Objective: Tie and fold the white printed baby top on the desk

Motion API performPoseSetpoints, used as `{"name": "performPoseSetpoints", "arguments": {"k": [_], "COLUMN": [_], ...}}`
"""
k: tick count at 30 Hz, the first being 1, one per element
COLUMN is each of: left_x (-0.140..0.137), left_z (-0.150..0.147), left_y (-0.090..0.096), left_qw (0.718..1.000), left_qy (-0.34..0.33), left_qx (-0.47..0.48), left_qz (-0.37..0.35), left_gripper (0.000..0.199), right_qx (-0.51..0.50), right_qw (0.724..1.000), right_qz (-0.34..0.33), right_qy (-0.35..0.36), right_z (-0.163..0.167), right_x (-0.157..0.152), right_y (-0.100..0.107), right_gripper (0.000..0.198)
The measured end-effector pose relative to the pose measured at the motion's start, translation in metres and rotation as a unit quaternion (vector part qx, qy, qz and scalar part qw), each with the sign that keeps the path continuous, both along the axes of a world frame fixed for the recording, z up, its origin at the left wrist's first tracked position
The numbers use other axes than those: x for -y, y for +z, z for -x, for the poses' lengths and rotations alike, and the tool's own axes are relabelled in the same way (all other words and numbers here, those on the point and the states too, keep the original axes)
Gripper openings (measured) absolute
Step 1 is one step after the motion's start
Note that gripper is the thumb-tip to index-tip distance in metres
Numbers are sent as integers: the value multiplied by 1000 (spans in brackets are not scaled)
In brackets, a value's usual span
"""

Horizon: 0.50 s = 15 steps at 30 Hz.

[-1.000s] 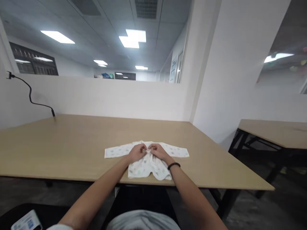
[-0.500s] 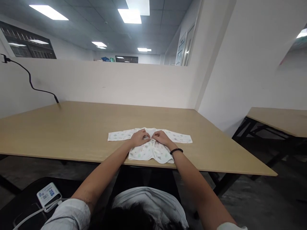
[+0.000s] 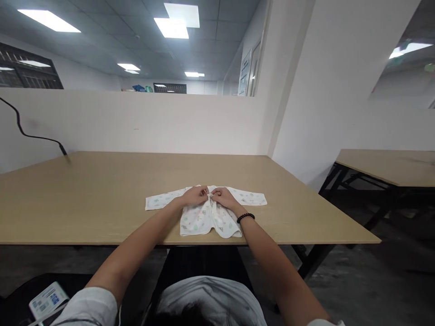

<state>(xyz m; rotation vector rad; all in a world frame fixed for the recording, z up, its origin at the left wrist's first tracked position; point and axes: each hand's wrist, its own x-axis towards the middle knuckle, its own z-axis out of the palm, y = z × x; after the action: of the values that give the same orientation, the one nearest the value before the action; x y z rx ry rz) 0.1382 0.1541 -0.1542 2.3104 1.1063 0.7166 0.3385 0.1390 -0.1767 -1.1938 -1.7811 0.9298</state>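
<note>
A small white baby shirt (image 3: 197, 222) with a faint coloured print lies on the wooden table, its two sleeves spread out to the sides. My left hand (image 3: 196, 195) pinches the front of the shirt near its middle. Close beside it, my right hand (image 3: 222, 197), with a dark beaded bracelet on the wrist, pinches the opposite front edge. Between my fingertips the cloth is gathered and slightly raised. The exact point of the pinch is too small to make out. The lower front panels hang apart in a notch by the table's front edge.
The wooden table (image 3: 102, 190) reaches to a low white wall (image 3: 170, 122). A black cable (image 3: 37, 136) runs down to the table's far left corner. At lower left, a white device (image 3: 48, 301) with a cord rests on a dark seat. Another table (image 3: 390, 165) stands at right.
The view has turned slightly to the right. Both hands stay at the shirt's middle, and the gathered cloth between them stands a little higher.
</note>
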Motion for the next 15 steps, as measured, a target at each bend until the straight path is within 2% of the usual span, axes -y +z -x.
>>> {"name": "performPoseSetpoints", "arguments": {"k": [3,8,15], "left_x": [-6,-8,-7], "left_z": [-8,-10,-5], "left_y": [0,-17,-27], "left_qw": [999,994,986], "left_qy": [7,37,19], "left_qx": [29,93,156], "left_qz": [20,40,63], "left_gripper": [11,15,28], "right_qx": [-40,-68,-76], "right_qw": [999,997,997], "right_qz": [3,20,32], "right_qy": [-11,-6,5], "right_z": [-2,0,1], "right_x": [-1,2,2], "right_y": [2,6,9], "right_gripper": [24,26,27]}}
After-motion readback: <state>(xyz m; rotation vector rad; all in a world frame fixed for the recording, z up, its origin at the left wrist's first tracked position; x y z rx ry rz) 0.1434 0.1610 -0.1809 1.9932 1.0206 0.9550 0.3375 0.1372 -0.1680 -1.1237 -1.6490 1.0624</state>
